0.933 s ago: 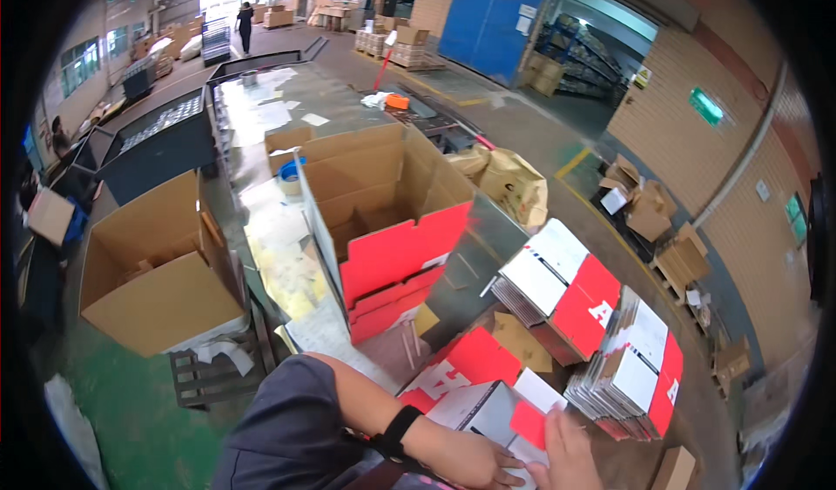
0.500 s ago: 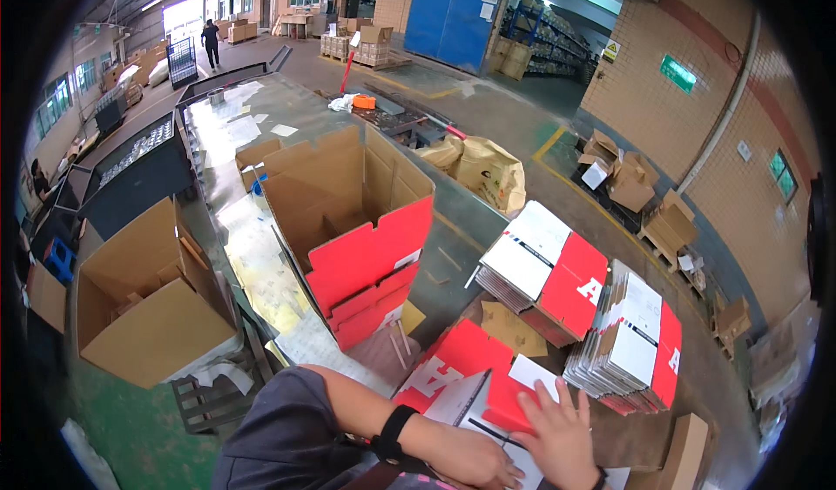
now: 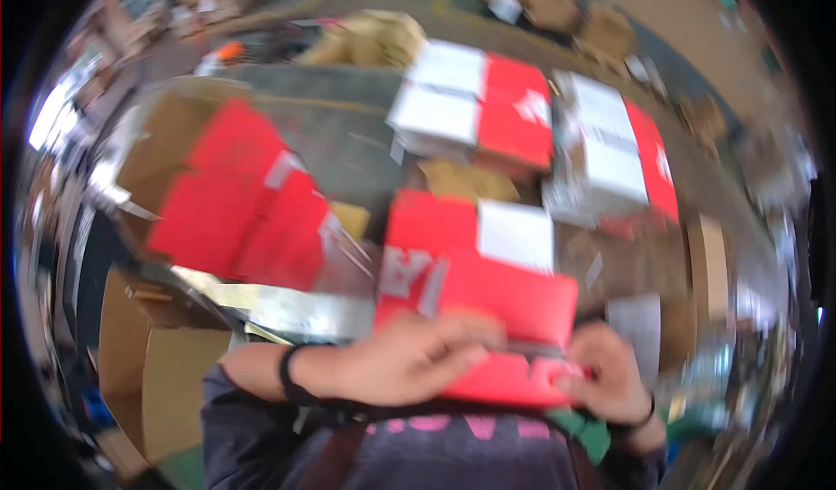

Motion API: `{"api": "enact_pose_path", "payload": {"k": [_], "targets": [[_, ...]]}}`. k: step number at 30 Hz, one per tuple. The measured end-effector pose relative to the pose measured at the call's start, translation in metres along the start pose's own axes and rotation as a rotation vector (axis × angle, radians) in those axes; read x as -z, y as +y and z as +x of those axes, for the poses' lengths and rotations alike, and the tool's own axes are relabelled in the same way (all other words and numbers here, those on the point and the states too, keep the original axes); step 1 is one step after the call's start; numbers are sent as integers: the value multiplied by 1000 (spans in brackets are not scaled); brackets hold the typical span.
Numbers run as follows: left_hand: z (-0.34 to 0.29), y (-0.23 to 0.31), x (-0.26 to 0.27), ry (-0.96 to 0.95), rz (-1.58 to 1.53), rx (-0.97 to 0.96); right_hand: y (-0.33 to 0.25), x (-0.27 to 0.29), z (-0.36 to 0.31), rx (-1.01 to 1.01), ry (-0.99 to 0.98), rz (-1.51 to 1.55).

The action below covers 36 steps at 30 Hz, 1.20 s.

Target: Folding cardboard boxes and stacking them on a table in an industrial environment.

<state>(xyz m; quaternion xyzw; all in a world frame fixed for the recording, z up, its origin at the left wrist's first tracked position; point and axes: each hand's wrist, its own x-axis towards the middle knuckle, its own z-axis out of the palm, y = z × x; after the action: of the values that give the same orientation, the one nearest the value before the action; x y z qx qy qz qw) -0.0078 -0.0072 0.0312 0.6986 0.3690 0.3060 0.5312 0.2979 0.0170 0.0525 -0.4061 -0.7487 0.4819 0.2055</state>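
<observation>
In front of my body lies a red and white cardboard carton (image 3: 509, 294), folded partly open with a red flap toward me. My left hand (image 3: 418, 355), a black band on its wrist, reaches over the carton's left side, fingers stretched out and blurred. The fingers of my right hand (image 3: 605, 372) are closed on the right end of the red flap, thumb on top. Beneath and beyond it, more red and white cardboard (image 3: 515, 233) shows. Motion smears the picture, so the carton's folds are hard to make out.
Two stacks of flattened cartons (image 3: 440, 111) (image 3: 610, 155) stand beyond. A large open red carton (image 3: 235, 203) is at the left on the worktable; an open brown box (image 3: 178, 385) stands lower left. A yellowish sack (image 3: 374, 39) and brown boxes (image 3: 605, 33) lie farther off.
The view has swung to the right and down. My hands have moved apart; the right now grips the red flap's right end, and the carton's red panel has opened out toward me.
</observation>
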Motion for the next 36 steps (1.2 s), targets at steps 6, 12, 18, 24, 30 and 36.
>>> {"api": "enact_pose_path", "payload": {"k": [6,12,18,24,30,36], "targets": [[7,-1,16,-24,494,-273,14,2,5,229,94,26],[7,-60,-8,326,487,-158,78,-36,-6,-83,472,259],[19,-74,-16,323,-292,265,88,-51,-1,-326,397,465],[-1,-32,0,93,-296,275,33,-20,-24,28,340,341],[-45,-128,-1,-186,201,-51,97,-53,-28,-22,421,-120],[-34,-139,-33,343,409,-16,134,-99,-11,54,504,171]]}}
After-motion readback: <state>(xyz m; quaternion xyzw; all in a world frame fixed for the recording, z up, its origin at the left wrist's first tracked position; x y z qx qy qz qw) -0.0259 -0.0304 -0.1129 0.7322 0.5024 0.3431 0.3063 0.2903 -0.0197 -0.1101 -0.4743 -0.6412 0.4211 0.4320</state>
